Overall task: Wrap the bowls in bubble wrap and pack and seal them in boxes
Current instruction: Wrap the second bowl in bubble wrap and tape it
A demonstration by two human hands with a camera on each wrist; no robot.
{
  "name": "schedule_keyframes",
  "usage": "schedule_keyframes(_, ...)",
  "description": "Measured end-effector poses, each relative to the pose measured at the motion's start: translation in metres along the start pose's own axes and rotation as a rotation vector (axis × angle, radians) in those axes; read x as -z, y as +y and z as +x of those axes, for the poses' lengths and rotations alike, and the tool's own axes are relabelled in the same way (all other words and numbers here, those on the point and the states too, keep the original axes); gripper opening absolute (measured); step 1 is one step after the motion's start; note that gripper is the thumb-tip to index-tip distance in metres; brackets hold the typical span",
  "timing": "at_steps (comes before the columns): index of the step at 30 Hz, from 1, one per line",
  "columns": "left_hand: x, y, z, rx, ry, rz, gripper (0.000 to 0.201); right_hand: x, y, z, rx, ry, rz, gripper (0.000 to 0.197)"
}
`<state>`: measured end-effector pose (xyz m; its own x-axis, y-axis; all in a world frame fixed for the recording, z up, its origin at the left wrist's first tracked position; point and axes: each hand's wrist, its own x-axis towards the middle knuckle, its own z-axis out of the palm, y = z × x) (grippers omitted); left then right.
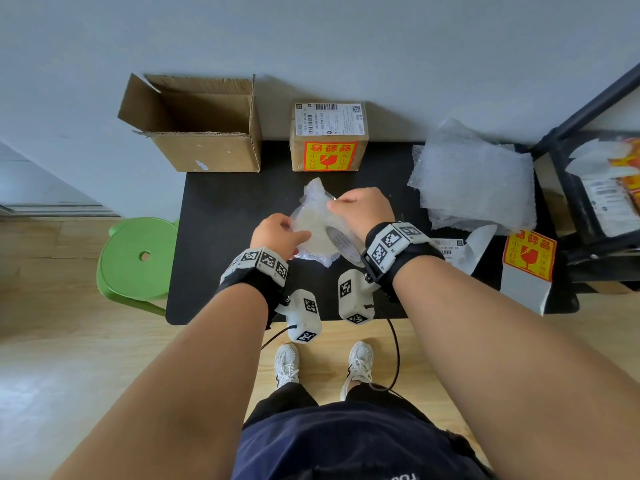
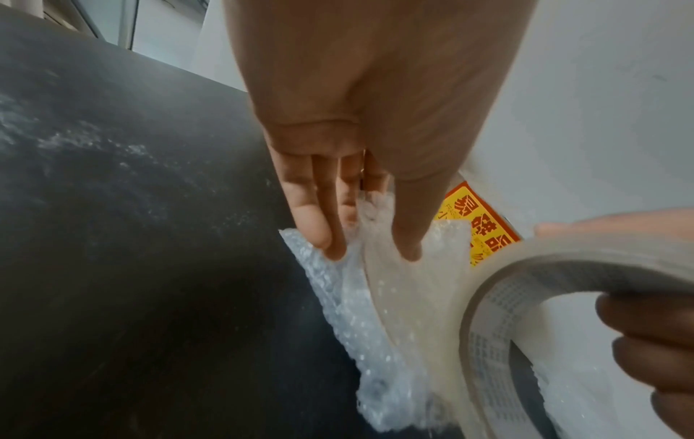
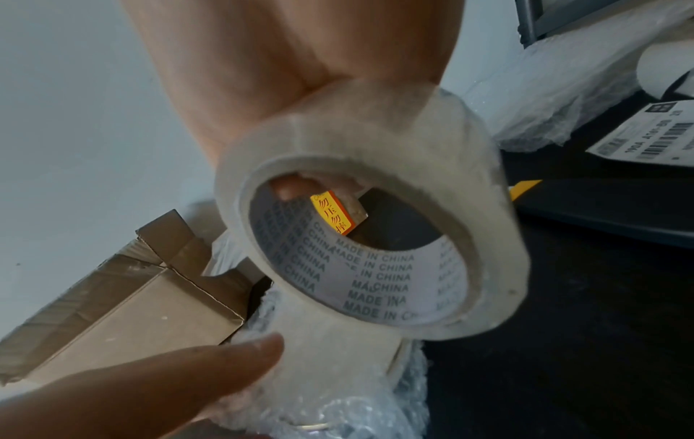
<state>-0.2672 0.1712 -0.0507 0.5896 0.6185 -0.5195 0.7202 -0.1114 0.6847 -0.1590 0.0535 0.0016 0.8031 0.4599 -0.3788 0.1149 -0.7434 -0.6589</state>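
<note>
A bowl bundled in bubble wrap (image 1: 311,216) stands on the black table (image 1: 225,237) in the middle. My left hand (image 1: 282,233) pinches its left side, fingers behind and thumb on a strip of clear tape laid over the wrap (image 2: 413,297). My right hand (image 1: 360,209) grips a roll of clear tape (image 1: 341,242), held against the bundle's right side with fingers through the core (image 2: 563,267). In the right wrist view the tape roll (image 3: 375,139) fills the middle and the strip runs down onto the bundle (image 3: 338,410). The bowl itself is hidden.
An open cardboard box (image 1: 194,126) stands at the back left, a sealed box with a fragile sticker (image 1: 329,140) behind the bundle. A bubble wrap pile (image 1: 474,178), a shipping label (image 1: 448,245) and sticker sheet (image 1: 530,258) lie right. A green stool (image 1: 138,258) stands left.
</note>
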Motion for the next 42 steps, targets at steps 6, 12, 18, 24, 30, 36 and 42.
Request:
schedule_keyframes(6, 0.018, 0.026, 0.0, 0.064, 0.117, -0.345, 0.011, -0.001, -0.005, 0.005, 0.025, -0.043, -0.048, 0.023)
schedule_keyframes(12, 0.021, 0.032, 0.004, 0.016, 0.069, -0.309, 0.013, 0.0, -0.017, 0.003, 0.02, -0.063, -0.124, 0.032)
schedule_keyframes(18, 0.028, 0.027, 0.006, 0.058, 0.158, -0.264, 0.013, 0.006, -0.017, 0.001, 0.014, -0.062, -0.138, 0.056)
schedule_keyframes(24, 0.032, 0.024, 0.006, 0.058, 0.181, -0.23, 0.014, 0.003, -0.016, -0.012, -0.049, -0.123, -0.026, 0.055)
schedule_keyframes(30, 0.037, 0.021, 0.007, 0.076, 0.205, -0.215, 0.015, 0.004, -0.01, -0.019, -0.109, -0.157, 0.166, 0.048)
schedule_keyframes(36, 0.04, 0.022, 0.007, 0.038, 0.239, -0.211, 0.017, 0.001, -0.014, -0.017, -0.077, -0.123, 0.143, 0.043)
schedule_keyframes(42, 0.048, 0.016, 0.012, 0.045, 0.346, -0.21, 0.025, -0.007, -0.022, -0.015, -0.007, -0.08, -0.001, 0.047)
